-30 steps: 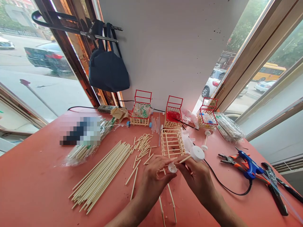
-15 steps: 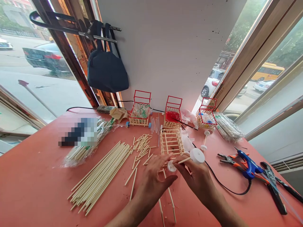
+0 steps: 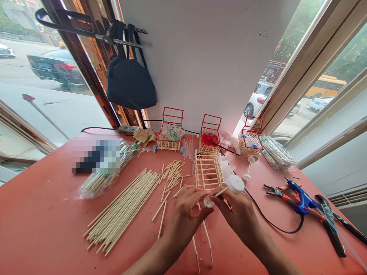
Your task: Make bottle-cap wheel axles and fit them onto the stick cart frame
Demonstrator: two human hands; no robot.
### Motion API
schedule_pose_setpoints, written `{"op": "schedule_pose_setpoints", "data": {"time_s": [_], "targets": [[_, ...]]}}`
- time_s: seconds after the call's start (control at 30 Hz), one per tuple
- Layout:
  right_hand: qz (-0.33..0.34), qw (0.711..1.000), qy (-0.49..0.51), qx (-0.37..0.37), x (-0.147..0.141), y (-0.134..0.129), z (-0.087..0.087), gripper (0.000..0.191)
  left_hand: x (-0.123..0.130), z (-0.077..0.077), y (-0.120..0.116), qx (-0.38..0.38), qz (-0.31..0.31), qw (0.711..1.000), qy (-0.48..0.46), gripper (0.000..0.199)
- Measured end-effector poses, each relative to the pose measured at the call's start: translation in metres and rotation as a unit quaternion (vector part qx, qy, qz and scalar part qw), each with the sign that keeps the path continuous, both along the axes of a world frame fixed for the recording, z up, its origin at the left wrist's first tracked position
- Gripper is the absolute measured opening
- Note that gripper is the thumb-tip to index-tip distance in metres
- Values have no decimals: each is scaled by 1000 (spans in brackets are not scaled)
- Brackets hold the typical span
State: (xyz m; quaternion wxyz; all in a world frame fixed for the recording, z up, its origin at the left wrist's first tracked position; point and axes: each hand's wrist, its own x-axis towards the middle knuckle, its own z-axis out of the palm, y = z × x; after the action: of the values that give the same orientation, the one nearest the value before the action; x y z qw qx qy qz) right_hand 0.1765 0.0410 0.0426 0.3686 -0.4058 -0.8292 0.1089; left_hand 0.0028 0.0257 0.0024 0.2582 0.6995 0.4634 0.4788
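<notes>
- Left hand (image 3: pixel 186 206): half-curled, thumb and forefinger nearly meeting around a small white round plastic cap (image 3: pixel 208 201), hollow side partly showing.
- Right hand (image 3: pixel 239 204): fingers closed on a short pale wooden stick (image 3: pixel 221 191); a thick white plastic disc (image 3: pixel 235 184) just above the knuckles, apparently on the far end.
- Between the hands: cap and stick close together, just in front of a pale stick-built wooden crate (image 3: pixel 203 174); contact hidden by fingertips, impossible to tell.
- Likeliest trouble: a crooked join from off-centre contact, the fingers blocking the view; also a dropped cap, given so small a pinch.
- Below the hands: two long knotted pale sticks (image 3: pixel 207 238), easily knocked by a lowered forearm.
- Right of the hands: black cable (image 3: pixel 260 219) curving to a blue glue gun (image 3: pixel 299 196); possible snag by the right forearm, possible burn from the nozzle if hot.
- Writing: green print on a clear plastic pack of sticks (image 3: pixel 97 185), too small to read; number plate on a dark car (image 3: pixel 57 68) outside, too blurred. No legible brand anywhere.
</notes>
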Motion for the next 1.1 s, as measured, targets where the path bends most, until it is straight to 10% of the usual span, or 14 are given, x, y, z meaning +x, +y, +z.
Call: {"op": "schedule_pose_setpoints", "data": {"time_s": [0.37,0.57,1.1], "targets": [[-2,1000,-9,-26,2,-1,-2,22,0,-3,0,-27,-12,1000,-3,15],[-4,1000,9,-15,2,0,0,19,-1,-8,2,8,4,1000,17,51],[-6,1000,-22,-14,2,1,-6,28,0,-2,0,25,14,999,23,24]]}}
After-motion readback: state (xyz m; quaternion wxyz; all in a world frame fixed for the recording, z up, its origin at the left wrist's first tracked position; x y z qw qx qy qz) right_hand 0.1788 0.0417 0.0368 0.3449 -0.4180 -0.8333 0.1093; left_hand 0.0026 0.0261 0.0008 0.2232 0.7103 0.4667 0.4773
